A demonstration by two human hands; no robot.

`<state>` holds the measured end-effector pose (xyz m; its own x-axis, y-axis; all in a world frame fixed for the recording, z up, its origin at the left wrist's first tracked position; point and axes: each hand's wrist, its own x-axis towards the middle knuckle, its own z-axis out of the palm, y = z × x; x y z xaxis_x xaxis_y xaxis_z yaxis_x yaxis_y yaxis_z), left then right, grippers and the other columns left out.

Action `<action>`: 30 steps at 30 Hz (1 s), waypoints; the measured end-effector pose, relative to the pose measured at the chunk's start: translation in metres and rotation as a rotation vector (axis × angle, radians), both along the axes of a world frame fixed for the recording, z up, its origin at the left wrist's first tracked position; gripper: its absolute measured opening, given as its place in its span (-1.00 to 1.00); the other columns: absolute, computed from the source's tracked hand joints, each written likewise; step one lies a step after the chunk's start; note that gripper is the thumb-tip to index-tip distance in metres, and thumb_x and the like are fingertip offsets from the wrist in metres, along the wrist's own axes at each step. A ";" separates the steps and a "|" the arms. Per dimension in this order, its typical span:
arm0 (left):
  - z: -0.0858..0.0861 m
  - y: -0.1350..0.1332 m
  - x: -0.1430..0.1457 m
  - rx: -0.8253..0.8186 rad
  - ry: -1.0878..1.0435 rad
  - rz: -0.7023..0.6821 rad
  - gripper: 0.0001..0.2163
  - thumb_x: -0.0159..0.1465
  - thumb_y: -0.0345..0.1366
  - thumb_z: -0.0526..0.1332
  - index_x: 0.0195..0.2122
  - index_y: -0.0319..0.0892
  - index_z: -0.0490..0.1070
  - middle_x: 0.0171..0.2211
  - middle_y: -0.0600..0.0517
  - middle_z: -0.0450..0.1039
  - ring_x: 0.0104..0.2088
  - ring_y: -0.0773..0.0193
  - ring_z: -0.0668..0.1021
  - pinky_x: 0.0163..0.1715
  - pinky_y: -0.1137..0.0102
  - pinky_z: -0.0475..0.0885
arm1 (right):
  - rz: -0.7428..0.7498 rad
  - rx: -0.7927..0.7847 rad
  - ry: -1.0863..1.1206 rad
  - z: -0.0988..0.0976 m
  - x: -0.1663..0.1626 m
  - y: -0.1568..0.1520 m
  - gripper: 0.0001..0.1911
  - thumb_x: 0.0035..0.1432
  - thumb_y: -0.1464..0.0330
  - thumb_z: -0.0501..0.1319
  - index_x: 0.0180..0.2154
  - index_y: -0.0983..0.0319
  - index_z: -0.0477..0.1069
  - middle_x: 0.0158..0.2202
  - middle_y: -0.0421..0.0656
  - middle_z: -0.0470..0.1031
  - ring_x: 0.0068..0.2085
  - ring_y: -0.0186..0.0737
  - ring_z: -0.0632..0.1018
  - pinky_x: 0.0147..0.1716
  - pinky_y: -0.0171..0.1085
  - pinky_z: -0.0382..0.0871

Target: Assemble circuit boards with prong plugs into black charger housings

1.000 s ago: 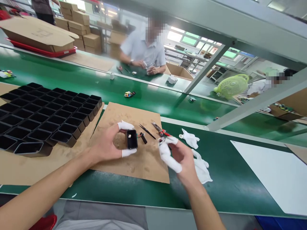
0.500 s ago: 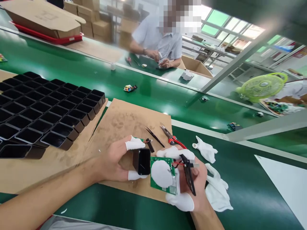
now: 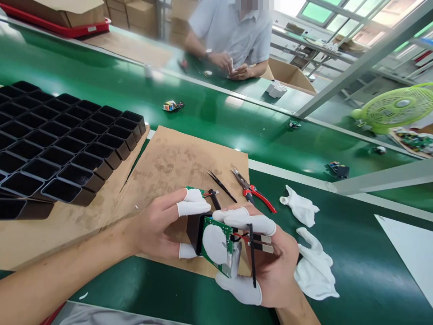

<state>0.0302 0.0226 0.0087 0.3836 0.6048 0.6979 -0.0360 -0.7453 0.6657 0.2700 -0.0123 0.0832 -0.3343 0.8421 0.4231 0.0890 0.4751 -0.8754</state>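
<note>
My left hand (image 3: 162, 223), with white finger cots, is closed around a black plastic case (image 3: 194, 230) whose mouth faces right. My right hand (image 3: 267, 253), also in finger cots, grips a green circuit board (image 3: 226, 265) bearing a round white blob of compound. The board's left edge meets the case's mouth; how far it reaches inside is hidden. Red and black wires run from the board to a black end plate (image 3: 253, 257) with two metal prongs, beside my right palm. Behind my hands another small green board (image 3: 195, 191) with a black piece lies on cardboard.
Tweezers (image 3: 221, 186) and red-handled pliers (image 3: 253, 192) lie on the cardboard (image 3: 172, 153). Rows of black cases (image 3: 77, 176) stand at left. White gloves (image 3: 316, 266) lie at right. Across the green conveyor (image 3: 135, 97), a person works with both hands. A green fan (image 3: 399, 106) stands at right.
My right hand has brought the circuit board left, up against the mouth of the case. The end plate has turned nearly edge-on, showing its prongs. The view has shifted slightly.
</note>
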 end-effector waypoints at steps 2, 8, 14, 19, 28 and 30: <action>-0.001 -0.001 -0.001 -0.015 0.008 0.001 -0.14 0.23 -0.23 0.64 0.52 0.14 0.34 0.03 -0.17 0.68 -0.04 -0.14 0.77 0.03 -0.02 0.76 | -0.001 0.014 -0.008 -0.001 0.000 0.001 -0.25 -0.06 0.32 0.78 0.18 0.01 0.68 0.00 0.03 0.80 0.01 0.28 0.80 -0.13 0.06 0.79; -0.003 -0.002 -0.001 -0.030 0.014 -0.001 -0.09 0.21 -0.27 0.65 0.53 0.18 0.30 0.08 -0.13 0.70 0.00 -0.12 0.77 0.08 -0.01 0.75 | -0.014 0.006 -0.005 -0.001 -0.001 0.000 -0.26 -0.04 0.31 0.78 0.18 0.03 0.67 0.01 0.01 0.80 -0.03 0.20 0.80 -0.07 0.08 0.79; 0.000 -0.001 -0.002 -0.018 0.025 -0.004 -0.15 0.25 -0.24 0.63 0.51 0.13 0.33 0.02 -0.14 0.69 -0.04 -0.10 0.77 -0.05 0.03 0.77 | -0.042 0.035 -0.050 -0.002 -0.001 -0.002 -0.28 -0.03 0.37 0.75 0.18 0.02 0.68 0.00 -0.03 0.81 -0.04 0.12 0.77 -0.05 0.03 0.77; 0.003 -0.001 -0.003 -0.010 0.027 -0.016 -0.15 0.25 -0.27 0.63 0.52 0.08 0.35 0.04 -0.17 0.70 -0.02 -0.11 0.77 -0.04 0.03 0.76 | -0.050 0.059 -0.080 -0.002 0.000 0.000 -0.32 0.01 0.31 0.75 0.16 0.05 0.68 -0.04 -0.01 0.78 -0.09 0.11 0.78 -0.11 0.02 0.77; 0.006 0.000 -0.003 -0.025 0.067 -0.019 -0.20 0.29 -0.16 0.64 0.49 0.13 0.34 -0.02 -0.11 0.72 -0.11 -0.07 0.78 -0.09 0.05 0.77 | -0.079 0.124 -0.093 -0.004 -0.002 0.000 -0.31 -0.06 0.33 0.77 0.12 0.03 0.68 -0.09 -0.05 0.76 -0.17 0.10 0.77 -0.18 0.02 0.75; 0.006 0.000 -0.004 -0.050 0.076 -0.038 -0.21 0.29 -0.18 0.64 0.48 0.13 0.35 0.04 -0.13 0.73 -0.01 -0.13 0.80 -0.01 0.02 0.77 | -0.120 0.103 -0.018 -0.006 0.001 -0.003 -0.24 -0.11 0.29 0.79 0.14 0.01 0.66 -0.06 -0.02 0.75 -0.20 0.13 0.76 -0.23 0.05 0.75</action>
<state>0.0264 0.0229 0.0145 0.4576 0.6225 0.6349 -0.0112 -0.7100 0.7042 0.2711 -0.0152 0.0771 -0.2420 0.8293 0.5038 0.1661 0.5469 -0.8205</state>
